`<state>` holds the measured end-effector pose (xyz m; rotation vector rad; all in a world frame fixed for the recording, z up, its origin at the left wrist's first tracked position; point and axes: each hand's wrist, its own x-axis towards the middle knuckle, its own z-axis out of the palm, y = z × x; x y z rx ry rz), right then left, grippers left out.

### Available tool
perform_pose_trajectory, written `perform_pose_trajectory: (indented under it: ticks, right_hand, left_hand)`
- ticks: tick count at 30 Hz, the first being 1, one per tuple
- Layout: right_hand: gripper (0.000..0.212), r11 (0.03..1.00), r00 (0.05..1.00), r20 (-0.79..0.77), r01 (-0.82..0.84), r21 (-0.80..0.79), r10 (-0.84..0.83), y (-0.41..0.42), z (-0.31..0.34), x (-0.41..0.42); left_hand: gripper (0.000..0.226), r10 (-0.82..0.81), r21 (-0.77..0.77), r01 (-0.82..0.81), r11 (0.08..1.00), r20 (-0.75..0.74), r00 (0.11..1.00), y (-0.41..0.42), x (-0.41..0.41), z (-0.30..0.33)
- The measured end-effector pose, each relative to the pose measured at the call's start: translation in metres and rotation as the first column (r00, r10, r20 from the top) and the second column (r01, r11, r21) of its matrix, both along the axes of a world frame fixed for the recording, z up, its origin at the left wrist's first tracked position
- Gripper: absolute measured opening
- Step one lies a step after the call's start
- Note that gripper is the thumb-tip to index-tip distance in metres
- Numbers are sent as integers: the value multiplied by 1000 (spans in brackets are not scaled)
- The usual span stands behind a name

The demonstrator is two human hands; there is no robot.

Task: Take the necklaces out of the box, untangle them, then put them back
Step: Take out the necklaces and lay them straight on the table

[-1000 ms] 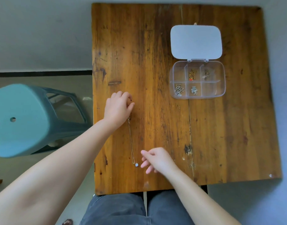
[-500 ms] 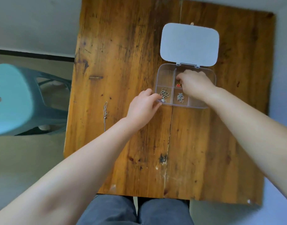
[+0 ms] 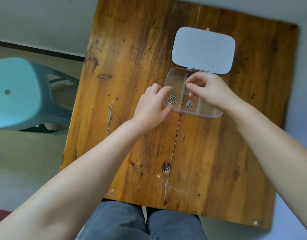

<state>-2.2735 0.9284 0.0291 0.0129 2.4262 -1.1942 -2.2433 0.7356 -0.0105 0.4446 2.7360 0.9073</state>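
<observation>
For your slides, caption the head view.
Right hand pinches a necklace from the open box; left hand steadies it.

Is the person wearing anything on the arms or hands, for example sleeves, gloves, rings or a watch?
No. The left hand and the right hand are bare, without gloves, rings or a watch. Both forearms are bare up to the picture's edge; no sleeve is visible.

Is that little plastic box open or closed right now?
Open. The clear compartment box has its white lid flipped back flat on the wooden table, and its compartments show.
</observation>
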Motion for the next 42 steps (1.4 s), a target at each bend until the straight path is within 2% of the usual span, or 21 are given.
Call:
perform_pose_trajectory:
  ticks: [1, 3, 6, 8, 11, 14, 16, 19, 21, 23, 26, 29, 32, 35, 38, 40, 42]
  right_hand:
    - [9, 980, 997, 70, 46, -192, -33, -2, 13, 5]
    - [12, 858, 979, 201, 140, -494, -44, -8, 37, 17]
    - [15, 638, 947, 316, 276, -719, -54, -18, 59, 38]
    - [15, 528, 922, 370, 374, -763, -117, -28, 63, 54]
    - [14, 454, 847, 463, 530, -716, -260, -51, 50, 85]
    - [9, 366, 753, 572, 658, -658, -325, -80, 24, 124]
    - [13, 386, 692, 627, 721, -575, -358, -101, 5, 151]
    - [9, 600, 656, 640, 716, -357, -401, -138, -21, 186]
    - [10, 688, 638, 641, 689, -227, -427, -163, -36, 201]
    - [10, 704, 602, 641, 698, -132, -476, -183, -48, 208]
    - [8, 723, 594, 598, 690, -35, -538, -201, -61, 215]
    - [6, 783, 668, 493, 621, 44, -557, -208, -66, 220]
    - [4, 845, 741, 427, 521, 123, -519, -211, -65, 224]
    - [13, 894, 807, 386, 420, 157, -447, -200, -59, 222]
    - [8, 874, 830, 283, 480, 74, -480, -156, -43, 194]
    - [13, 831, 822, 127, 554, 44, -555, -110, -32, 161]
    - [15, 806, 810, -41, 587, 79, -586, -58, -24, 119]
  left_hand:
    - [51, 17, 104, -23, 994, 53, 998, 4, -3, 8]
    - [51, -37, 315, -34, 949, 218, 975, 11, -9, 26]
    - [20, -148, 401, 14, 916, 304, 941, 8, -15, 46]
    - [24, -136, 392, -7, 920, 334, 933, -10, -17, 52]
    - [32, -119, 336, -29, 941, 410, 904, -54, -22, 51]
    - [38, -129, 269, -25, 963, 539, 832, -98, -31, 47]
    - [42, -123, 257, -47, 965, 605, 786, -116, -38, 40]
    - [39, -107, 248, -76, 966, 649, 753, -125, -45, 26]
    - [41, -116, 181, 3, 984, 618, 778, -121, -47, 15]
    - [42, -165, 56, 160, 986, 530, 832, -112, -45, 3]
    - [32, -329, -141, 378, 915, 284, 901, -101, -37, -14]
    - [27, -482, -240, 486, 840, 81, 873, -99, -30, -28]
    - [23, -525, -280, 508, 815, 16, 851, -99, -28, -35]
    - [23, -520, -311, 491, 814, -14, 854, -95, -27, -36]
    - [37, -449, -251, 422, 871, -60, 891, -81, -26, -27]
    - [46, -423, -183, 402, 897, -92, 902, -63, -20, -18]
    - [50, -414, -162, 396, 904, -96, 905, -41, -12, -13]
